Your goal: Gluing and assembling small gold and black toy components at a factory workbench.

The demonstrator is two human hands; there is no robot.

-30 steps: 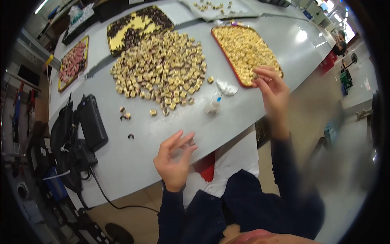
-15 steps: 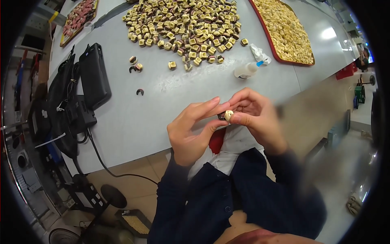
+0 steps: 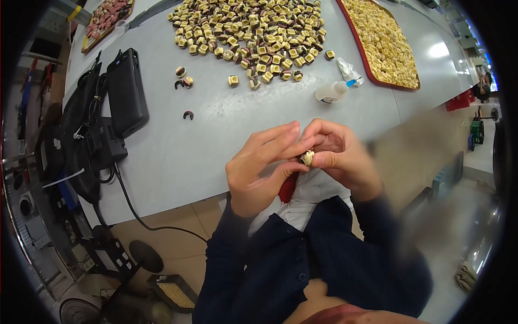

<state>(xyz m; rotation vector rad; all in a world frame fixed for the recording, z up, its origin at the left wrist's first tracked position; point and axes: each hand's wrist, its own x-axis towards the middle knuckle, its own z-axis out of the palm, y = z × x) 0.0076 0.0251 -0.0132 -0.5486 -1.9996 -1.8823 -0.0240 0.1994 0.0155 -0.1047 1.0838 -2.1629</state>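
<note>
A small cream piece with a dark side [image 3: 307,157] is pinched between my two hands, in front of the table's near edge. My left hand [image 3: 249,175] has its thumb and fingertips against the dark side, which they mostly hide. On the cream side, my right hand [image 3: 348,159] presses with its thumb while the other fingers curl behind. Farther off lies a big pile of similar pieces [image 3: 243,32], cream squares with dark brown and some pinkish sides. A lone dark C-shaped piece [image 3: 188,115] rests left of my hands.
A red-rimmed tray of cream pieces [image 3: 372,81] stands at the back right. Near it are a translucent bottle with a blue tip [image 3: 330,93] and a crumpled white tissue [image 3: 349,70]. Black electronic boxes [image 3: 127,94] and cables occupy the table's left side. A tray of pinkish pieces [image 3: 108,19] sits far left.
The held piece has turned in my fingers, and less of its dark side shows. My hands stay together around it. The whole view has shifted slightly.
</note>
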